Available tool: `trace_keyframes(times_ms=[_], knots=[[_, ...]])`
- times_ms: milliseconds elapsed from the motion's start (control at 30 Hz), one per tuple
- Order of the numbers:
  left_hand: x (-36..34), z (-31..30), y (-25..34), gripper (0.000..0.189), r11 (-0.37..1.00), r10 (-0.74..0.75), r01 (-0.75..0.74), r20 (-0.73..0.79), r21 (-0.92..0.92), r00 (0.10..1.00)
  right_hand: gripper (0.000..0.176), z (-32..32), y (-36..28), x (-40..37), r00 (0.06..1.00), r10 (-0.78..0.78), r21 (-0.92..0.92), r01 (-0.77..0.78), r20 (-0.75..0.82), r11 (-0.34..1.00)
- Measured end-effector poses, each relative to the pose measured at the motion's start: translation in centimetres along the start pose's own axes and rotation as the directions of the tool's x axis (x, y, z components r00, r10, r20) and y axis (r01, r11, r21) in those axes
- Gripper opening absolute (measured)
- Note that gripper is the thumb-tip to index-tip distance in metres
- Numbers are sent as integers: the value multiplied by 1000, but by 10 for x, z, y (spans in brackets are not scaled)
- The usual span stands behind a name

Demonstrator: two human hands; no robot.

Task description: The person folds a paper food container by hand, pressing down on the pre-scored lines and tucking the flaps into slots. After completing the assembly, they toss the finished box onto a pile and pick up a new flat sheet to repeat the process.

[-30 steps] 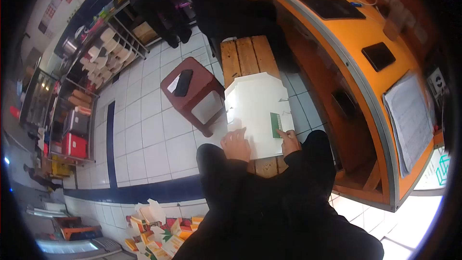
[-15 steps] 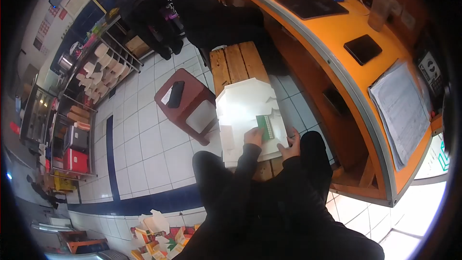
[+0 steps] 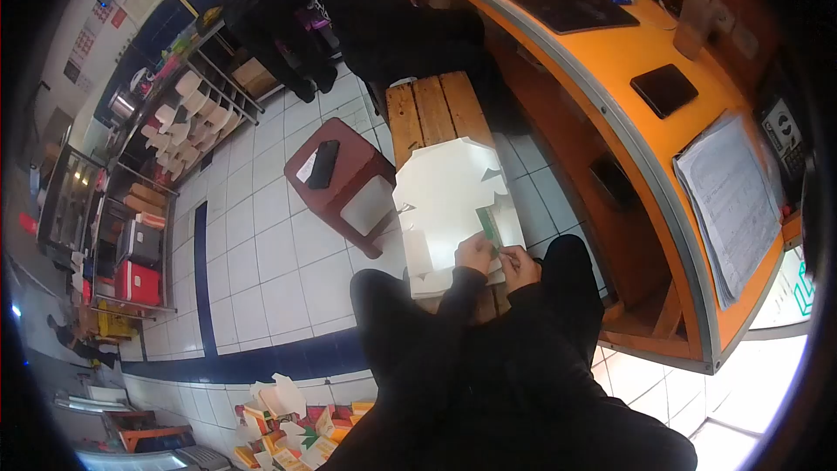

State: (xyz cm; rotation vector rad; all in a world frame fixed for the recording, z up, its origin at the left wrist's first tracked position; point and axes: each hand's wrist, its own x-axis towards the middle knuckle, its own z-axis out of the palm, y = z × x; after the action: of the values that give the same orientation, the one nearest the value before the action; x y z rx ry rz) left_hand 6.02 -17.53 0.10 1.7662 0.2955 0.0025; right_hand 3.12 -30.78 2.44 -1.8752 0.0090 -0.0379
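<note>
- We see the white cardboard sheet [image 3: 445,196] lying on the wooden surface [image 3: 427,113], in front of our knees.
- Its green flap [image 3: 488,225] is on the sheet's right side, long axis pointing away from us, far end leaning slightly left.
- Our left hand [image 3: 473,254] and right hand [image 3: 522,268] nearly meet at its near end, the left seemingly nearer; we cannot tell whether either is clamped on it.

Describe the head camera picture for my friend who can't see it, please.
A person's left hand and right hand are close together at a narrow green panel on a flat white cardboard sheet, which lies on a brown wooden-slat bench. To the left is a dark red plastic stool; to the right, an orange counter.
</note>
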Motion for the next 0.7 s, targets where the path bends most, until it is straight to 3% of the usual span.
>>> trace_keyframes(times_ms=[33,67,100,167,200,333,400,433,467,500,533,600,633,667,700], knots=[[-4,1,6,32,1000,-2,2,0,-2,1000,19,1,3,0,997,-74,-2,74,-37,997],[-8,2,11,33,986,33,-32,-2,166,999,19,1,6,0,997,-73,-5,73,-36,997],[-12,2,17,33,943,66,-62,-2,328,998,20,-1,2,-2,999,-28,-93,25,-29,995],[-28,10,25,34,898,174,-151,-18,413,985,21,1,3,0,1000,12,-178,-15,-21,984],[-36,9,39,34,931,88,-76,-17,356,996,22,4,7,1,998,9,-140,-18,-66,990],[-37,1,33,34,963,106,-120,69,241,992,26,10,14,9,986,-19,-108,1,-163,994],[-40,-18,33,41,906,323,-326,56,271,945,27,9,31,15,994,39,-91,-49,-105,995],[-43,-35,44,44,848,328,-317,49,424,943,28,12,37,18,994,95,-70,-99,-54,993],[-49,-54,63,38,817,348,-286,-33,501,937,25,4,16,17,984,173,-81,-176,-39,981],[-46,-69,56,32,807,504,-358,-231,469,832,25,6,15,18,983,178,-74,-180,-37,981],[-52,-92,75,24,774,517,-261,-339,577,786,22,4,19,19,981,190,-2,-191,-45,982],[-49,-129,60,24,890,380,-97,-605,446,699,17,6,38,20,984,161,159,-148,-72,976],[-41,-144,37,24,887,381,-93,-603,452,701,17,7,37,19,983,167,163,-153,-71,975],[-30,-158,4,25,991,107,-45,-562,124,820,15,6,31,19,992,116,208,-104,-47,973],[-28,-166,4,27,976,-142,56,-421,-209,896,14,8,29,21,998,59,254,-51,-24,966]])
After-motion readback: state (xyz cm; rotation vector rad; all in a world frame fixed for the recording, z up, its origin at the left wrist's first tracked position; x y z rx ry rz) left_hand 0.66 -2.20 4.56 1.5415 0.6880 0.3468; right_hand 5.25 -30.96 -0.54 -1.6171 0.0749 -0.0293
